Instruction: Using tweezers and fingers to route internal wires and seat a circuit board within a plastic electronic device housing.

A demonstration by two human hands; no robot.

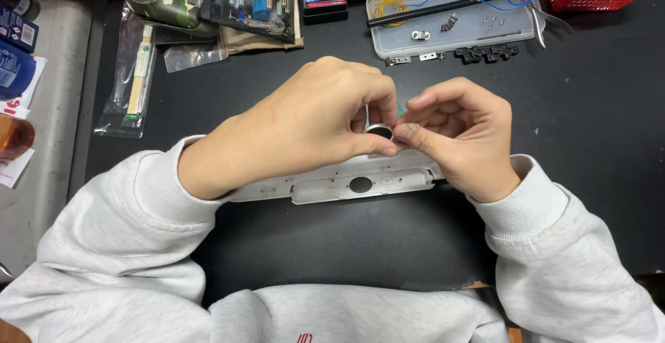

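Metal ring (379, 132), pinched by both hands (388, 125)

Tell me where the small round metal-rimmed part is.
In the head view, the small round part sits at centre, pinched between the left hand and right hand, just above the white plastic panel.

A small electronics repair bench was shown. A black work mat (589, 107) was spread beneath the pinching fingers. Beyond them a clear parts tray (478, 28) of screws, brackets and a blue wire was laid out. Up and to the left, a camouflage game controller (163, 0) and bagged tools (253, 0) were kept.
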